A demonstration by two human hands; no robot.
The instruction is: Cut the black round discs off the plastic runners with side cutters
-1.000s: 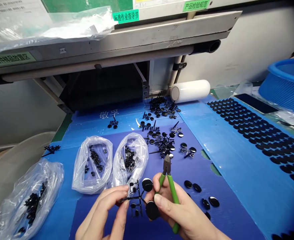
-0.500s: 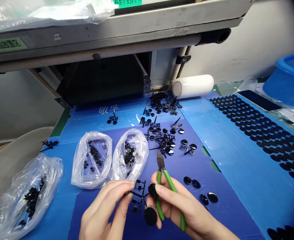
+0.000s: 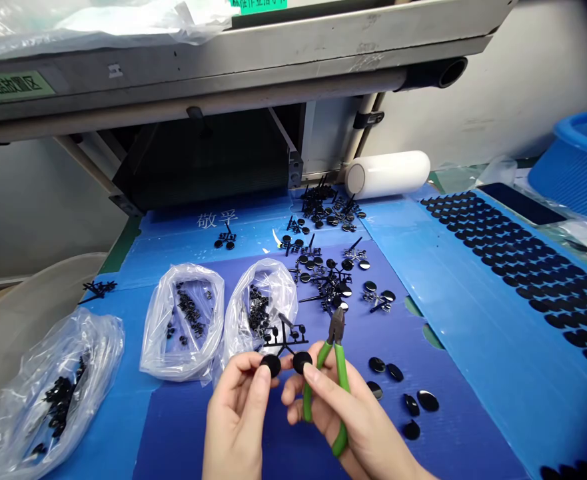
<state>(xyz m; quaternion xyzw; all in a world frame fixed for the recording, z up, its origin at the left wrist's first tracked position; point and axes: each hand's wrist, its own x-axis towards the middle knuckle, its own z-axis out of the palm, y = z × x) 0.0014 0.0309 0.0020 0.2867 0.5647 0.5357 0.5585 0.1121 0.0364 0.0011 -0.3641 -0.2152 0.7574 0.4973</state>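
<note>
Smooth blue sheeting (image 3: 183, 433) underlies three crinkled clear bags (image 3: 154, 347); above it, left hand (image 3: 236, 408) and right hand (image 3: 368, 420) each pinch one of two round black discs (image 3: 272, 364) on one branched sprue (image 3: 286, 344), the right also clasping green-handled cutters (image 3: 342, 367).

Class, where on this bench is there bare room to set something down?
Bare: the light blue sheet between the dark blue mat and the disc rows; also the mat left of the left hand. Crowded: the mat's far right part, strewn with black sprues.
</note>
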